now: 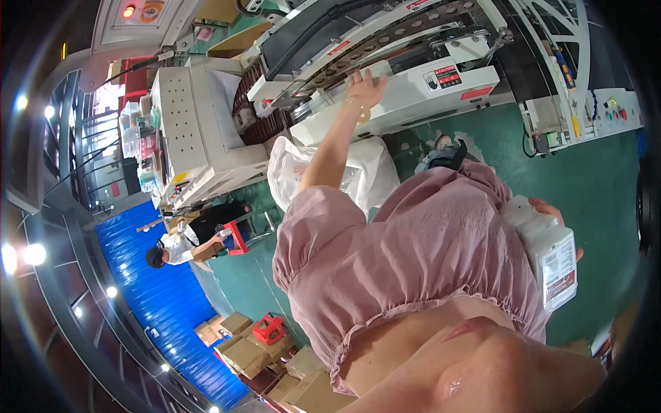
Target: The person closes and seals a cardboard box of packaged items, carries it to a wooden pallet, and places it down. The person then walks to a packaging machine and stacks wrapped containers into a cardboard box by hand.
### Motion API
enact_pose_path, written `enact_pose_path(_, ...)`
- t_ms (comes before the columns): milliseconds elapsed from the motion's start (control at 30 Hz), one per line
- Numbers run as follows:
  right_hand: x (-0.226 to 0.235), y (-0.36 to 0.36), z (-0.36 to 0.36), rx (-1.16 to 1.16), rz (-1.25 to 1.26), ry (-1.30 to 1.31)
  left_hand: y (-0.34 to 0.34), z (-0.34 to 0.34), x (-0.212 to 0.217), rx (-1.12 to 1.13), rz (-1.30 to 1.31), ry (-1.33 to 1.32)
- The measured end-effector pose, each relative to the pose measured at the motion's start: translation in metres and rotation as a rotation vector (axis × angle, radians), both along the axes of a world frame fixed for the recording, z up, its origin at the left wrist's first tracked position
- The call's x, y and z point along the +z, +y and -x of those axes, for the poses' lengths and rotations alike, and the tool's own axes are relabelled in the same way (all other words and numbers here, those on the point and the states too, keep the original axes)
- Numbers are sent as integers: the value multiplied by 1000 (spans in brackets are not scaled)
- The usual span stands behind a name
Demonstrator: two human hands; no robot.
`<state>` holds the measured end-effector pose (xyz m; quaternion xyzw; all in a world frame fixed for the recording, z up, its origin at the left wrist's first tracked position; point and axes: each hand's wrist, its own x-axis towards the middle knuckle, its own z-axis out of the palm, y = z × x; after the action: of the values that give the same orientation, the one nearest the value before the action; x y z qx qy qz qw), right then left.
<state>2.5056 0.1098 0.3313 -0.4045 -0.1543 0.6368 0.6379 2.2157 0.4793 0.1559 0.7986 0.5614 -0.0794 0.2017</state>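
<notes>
My left arm stretches forward to a large white packing machine [399,93]. There my left hand [366,89] is open with fingers spread, palm down over its front ledge. A pale translucent piece [380,69], perhaps plastic film, lies by the fingertips; whether I touch it cannot be made out. On my right side, my right hand [549,212] is closed around a white plastic-wrapped pack [544,241] with a label on its end, held against my body. The pack hides most of that hand.
A white plastic bag [375,168] hangs or stands below the machine's edge. To the left is a perforated beige machine housing [186,113]. Another person [182,244] works beyond it near a red stool [237,237]. Cardboard boxes [244,354] and another red stool [269,328] stand lower left.
</notes>
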Motion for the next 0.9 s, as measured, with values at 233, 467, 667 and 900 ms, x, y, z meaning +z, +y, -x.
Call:
enact_pose_path(233,1,-23,9,-26,37,10,20,-39,-2,173,183,95)
enact_pose_path(467,-2,-20,3,-91,19,-41,25,-45,-11,178,278,-100)
enact_pose_path(667,2,-12,6,-36,-13,-61,-2,-56,24,74,72,-368)
enact_pose_path(900,5,-4,7,63,-3,-71,-35,-60,27,8,-59,-596)
